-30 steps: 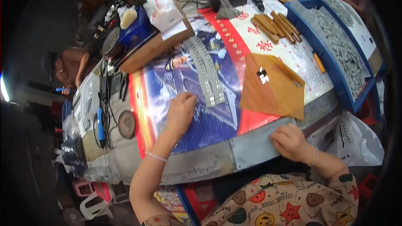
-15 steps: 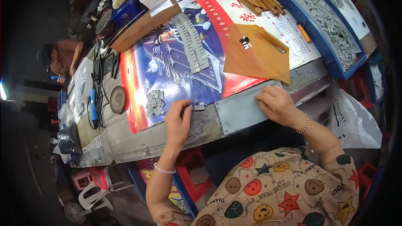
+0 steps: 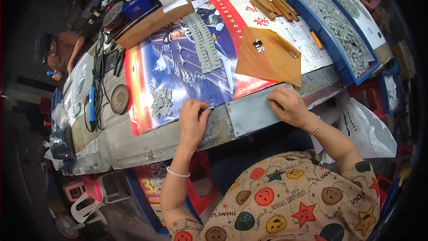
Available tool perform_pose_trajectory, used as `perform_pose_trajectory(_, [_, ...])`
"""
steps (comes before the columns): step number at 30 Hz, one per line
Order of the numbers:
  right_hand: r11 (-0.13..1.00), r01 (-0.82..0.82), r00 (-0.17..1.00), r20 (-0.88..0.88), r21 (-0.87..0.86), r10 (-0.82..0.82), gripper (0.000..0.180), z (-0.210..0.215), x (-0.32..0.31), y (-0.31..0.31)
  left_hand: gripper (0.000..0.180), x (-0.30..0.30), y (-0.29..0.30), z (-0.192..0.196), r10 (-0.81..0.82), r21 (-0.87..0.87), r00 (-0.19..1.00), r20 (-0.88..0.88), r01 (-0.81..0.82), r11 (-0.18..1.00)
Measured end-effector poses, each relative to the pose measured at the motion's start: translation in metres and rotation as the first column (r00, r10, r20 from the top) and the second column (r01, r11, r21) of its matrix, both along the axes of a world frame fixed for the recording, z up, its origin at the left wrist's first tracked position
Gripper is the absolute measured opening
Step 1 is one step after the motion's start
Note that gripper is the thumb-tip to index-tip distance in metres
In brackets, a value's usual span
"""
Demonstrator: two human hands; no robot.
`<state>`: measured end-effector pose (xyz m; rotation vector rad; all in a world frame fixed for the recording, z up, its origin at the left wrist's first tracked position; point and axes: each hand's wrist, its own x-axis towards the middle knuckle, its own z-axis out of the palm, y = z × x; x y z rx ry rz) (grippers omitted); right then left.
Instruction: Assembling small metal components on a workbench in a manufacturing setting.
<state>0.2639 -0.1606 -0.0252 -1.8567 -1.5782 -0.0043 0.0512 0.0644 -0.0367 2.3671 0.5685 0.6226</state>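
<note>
My left hand (image 3: pixel 193 124) is at the near edge of the poster, thumb and forefinger closed on a small grey metal piece (image 3: pixel 210 107), of which only a sliver shows. Just left of it a loose pile of similar grey pieces (image 3: pixel 162 104) lies on the poster. My right hand (image 3: pixel 289 107) rests at the right end of a flat grey plate (image 3: pixel 250 118), fingers curled together; whatever they hold, if anything, is hidden. Farther off, two long rows of grey pieces (image 3: pixel 200 40) lie side by side on the poster (image 3: pixel 174 78).
Beyond my right hand lies an amber sheet (image 3: pixel 272 62) bearing small black and silver parts (image 3: pixel 258 45). Brown rolls (image 3: pixel 274 6) and an orange handle (image 3: pixel 316 40) lie near a blue tray (image 3: pixel 334 40) of grey pieces. At left are a round dish (image 3: pixel 119 98) and blue-handled tool (image 3: pixel 92 107).
The small grey piece by my left fingers showed its flat face before; now it sits mostly covered in the pinch. My right hand stays over the plate, and the whole view has shifted slightly.
</note>
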Motion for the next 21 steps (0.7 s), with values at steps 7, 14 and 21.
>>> perform_pose_trajectory(7, [0.979, -0.203, 0.972, -0.111, 0.030, 0.205, 0.012, 0.034, -0.022, 0.059, 0.010, -0.034, -0.027, 0.014, 0.257, -0.620, 0.964, 0.064, -0.163, 0.767])
perform_pose_trajectory(14, [0.891, -0.336, 0.935, 0.005, -0.305, 0.354, 0.016, 0.011, -0.041, 0.133, 0.013, -0.060, -0.099, 0.022, 0.480, -0.913, 0.857, 0.184, -0.032, 0.406])
perform_pose_trajectory(21, [0.889, -0.355, 0.923, 0.039, -0.290, 0.382, 0.010, 0.007, -0.049, 0.141, 0.017, -0.074, -0.109, 0.024, 0.541, -0.937, 0.816, 0.204, 0.003, 0.349])
